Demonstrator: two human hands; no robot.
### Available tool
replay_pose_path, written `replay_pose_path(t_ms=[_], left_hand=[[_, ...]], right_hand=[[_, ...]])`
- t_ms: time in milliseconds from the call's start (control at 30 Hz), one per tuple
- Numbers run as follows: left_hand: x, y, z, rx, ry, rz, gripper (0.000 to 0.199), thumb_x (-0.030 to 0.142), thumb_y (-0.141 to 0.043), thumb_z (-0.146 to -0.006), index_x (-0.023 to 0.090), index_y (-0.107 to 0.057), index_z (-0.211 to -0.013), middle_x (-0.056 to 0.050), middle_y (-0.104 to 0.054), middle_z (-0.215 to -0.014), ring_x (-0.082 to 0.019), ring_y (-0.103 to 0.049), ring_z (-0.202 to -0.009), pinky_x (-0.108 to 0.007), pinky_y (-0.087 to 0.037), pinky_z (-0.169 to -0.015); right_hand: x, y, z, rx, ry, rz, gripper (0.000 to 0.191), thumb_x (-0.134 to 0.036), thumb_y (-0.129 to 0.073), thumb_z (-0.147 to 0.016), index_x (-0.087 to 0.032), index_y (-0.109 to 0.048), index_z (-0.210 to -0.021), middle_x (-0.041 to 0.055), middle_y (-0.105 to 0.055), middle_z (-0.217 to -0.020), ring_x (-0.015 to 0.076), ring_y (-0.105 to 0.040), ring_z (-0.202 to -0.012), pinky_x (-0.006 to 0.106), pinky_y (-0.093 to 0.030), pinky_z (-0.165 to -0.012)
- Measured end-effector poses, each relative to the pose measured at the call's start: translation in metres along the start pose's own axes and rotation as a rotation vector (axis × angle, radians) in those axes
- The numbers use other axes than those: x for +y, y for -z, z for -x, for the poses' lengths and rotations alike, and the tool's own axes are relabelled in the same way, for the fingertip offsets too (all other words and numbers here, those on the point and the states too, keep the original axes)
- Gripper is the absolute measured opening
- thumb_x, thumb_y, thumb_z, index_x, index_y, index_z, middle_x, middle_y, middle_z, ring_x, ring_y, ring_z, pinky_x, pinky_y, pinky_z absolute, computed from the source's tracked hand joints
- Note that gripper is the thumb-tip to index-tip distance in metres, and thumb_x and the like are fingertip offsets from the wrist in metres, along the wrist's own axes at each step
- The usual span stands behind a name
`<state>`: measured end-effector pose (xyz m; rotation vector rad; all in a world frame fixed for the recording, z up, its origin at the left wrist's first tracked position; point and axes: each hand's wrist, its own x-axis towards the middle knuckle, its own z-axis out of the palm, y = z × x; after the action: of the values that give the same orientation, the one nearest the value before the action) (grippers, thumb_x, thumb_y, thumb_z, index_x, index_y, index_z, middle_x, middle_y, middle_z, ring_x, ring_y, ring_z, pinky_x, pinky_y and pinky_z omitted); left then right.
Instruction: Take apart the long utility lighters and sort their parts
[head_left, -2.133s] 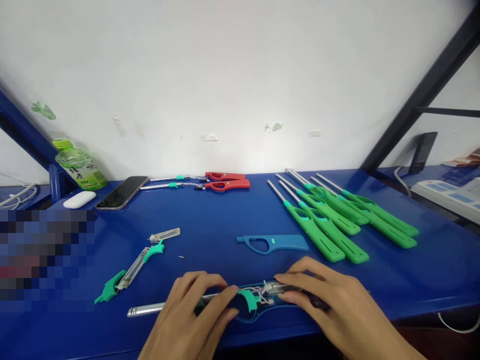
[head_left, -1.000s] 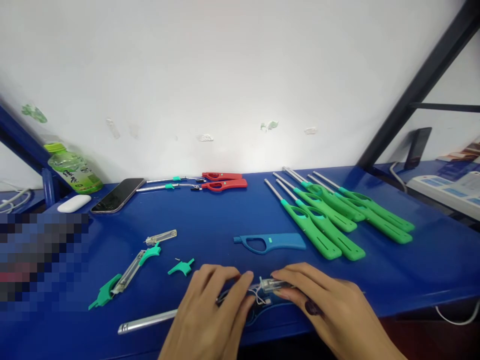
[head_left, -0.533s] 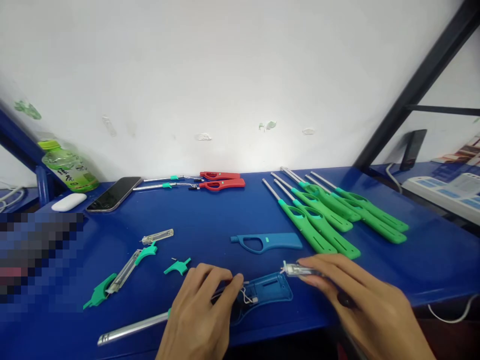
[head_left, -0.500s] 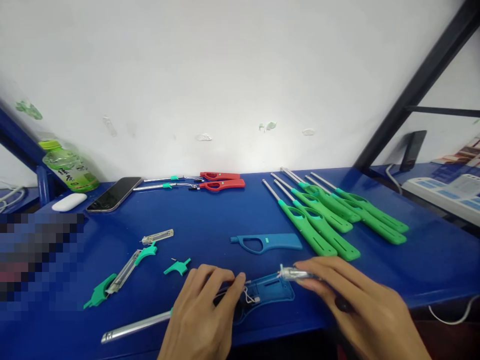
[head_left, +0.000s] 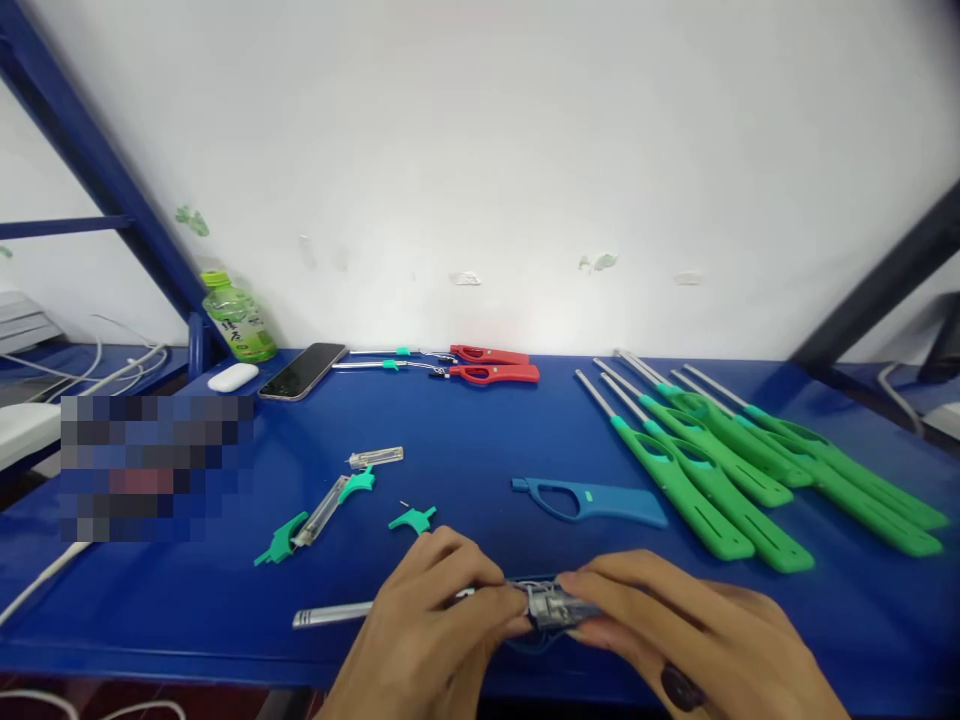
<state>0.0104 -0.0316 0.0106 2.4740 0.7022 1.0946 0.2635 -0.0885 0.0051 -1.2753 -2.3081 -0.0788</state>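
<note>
At the front edge of the table my left hand [head_left: 439, 625] is closed on an open blue lighter half-shell [head_left: 529, 645], mostly hidden by my fingers. A silver metal tube [head_left: 330, 614] sticks out of it to the left. My right hand [head_left: 690, 625] pinches a clear fuel tank [head_left: 556, 606] against the half-shell, beside my left fingertips. A dark round-ended object [head_left: 681, 687] shows in the right palm; its kind is hidden. Just beyond the hands lies the other blue handle half [head_left: 607, 502]. A teal trigger [head_left: 412, 519] rests to their left.
Several green lighters [head_left: 694, 500] lie on the right. Two red handle halves [head_left: 495, 374] with metal tubes sit at the back. On the left are clear fuel tanks [head_left: 322, 512], more teal triggers [head_left: 282, 540], a phone [head_left: 304, 371], a white case [head_left: 233, 377] and a green bottle [head_left: 238, 318].
My right hand has brought the fuel tank left and down onto the blue half-shell, next to my left fingers. The camera view has shifted, so the table things appear farther right.
</note>
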Motion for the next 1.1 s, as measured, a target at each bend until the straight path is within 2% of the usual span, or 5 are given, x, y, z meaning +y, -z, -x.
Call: replay_pose_path(t_ms=[200,433,600,733,1100], left_hand=[[-0.011,0.034,0.005,0.025,0.126,-0.163,0.019,0.019,-0.06,-0.102,0.03,-0.073,-0.095,0.007,-0.075,-0.088,-0.012,-0.069,-0.08,-0.024,-0.058,-0.075],[-0.043,0.054,0.019,0.026,0.25,-0.551,0.032,0.027,-0.051,-0.101,0.028,-0.079,-0.086,0.0,-0.078,-0.085,-0.018,-0.075,-0.076,-0.023,-0.056,-0.056],[-0.032,0.048,0.027,0.026,0.185,-0.591,0.033,0.032,-0.046,-0.106,0.029,-0.078,-0.108,-0.001,-0.079,-0.1,-0.019,-0.078,-0.086,-0.024,-0.063,-0.066],[-0.019,0.037,0.033,0.015,0.029,-0.626,0.034,0.049,-0.05,-0.106,0.03,-0.074,-0.122,-0.003,-0.079,-0.108,-0.022,-0.078,-0.094,-0.031,-0.066,-0.076],[-0.022,0.036,0.02,-0.125,-0.032,-0.461,0.036,0.028,-0.034,-0.112,0.024,-0.067,-0.099,-0.002,-0.07,-0.094,-0.01,-0.075,-0.068,-0.012,-0.058,-0.062]], right_hand=[[-0.009,-0.002,-0.038,-0.007,0.012,-0.044,0.026,-0.028,-0.05,-0.108,-0.03,-0.071,-0.123,0.0013,-0.08,-0.108,0.0133,-0.078,-0.073,0.019,-0.06,-0.067],[-0.009,-0.029,-0.073,-0.028,-0.038,0.073,0.028,-0.024,-0.066,-0.1,-0.025,-0.073,-0.127,0.0045,-0.081,-0.112,0.0203,-0.08,-0.075,0.025,-0.058,-0.057],[-0.006,-0.015,-0.05,-0.047,-0.09,-0.017,0.032,-0.033,-0.058,-0.105,-0.032,-0.068,-0.135,0.0018,-0.077,-0.125,0.0199,-0.081,-0.089,0.029,-0.066,-0.076],[0.004,-0.003,-0.012,-0.093,-0.121,0.015,0.037,-0.053,-0.058,-0.103,-0.034,-0.069,-0.133,0.0018,-0.076,-0.124,0.019,-0.081,-0.084,0.028,-0.067,-0.073],[0.002,-0.006,0.01,-0.072,-0.239,-0.015,0.033,-0.031,-0.059,-0.103,-0.038,-0.071,-0.133,0.0007,-0.075,-0.119,0.012,-0.075,-0.064,0.022,-0.063,-0.065]])
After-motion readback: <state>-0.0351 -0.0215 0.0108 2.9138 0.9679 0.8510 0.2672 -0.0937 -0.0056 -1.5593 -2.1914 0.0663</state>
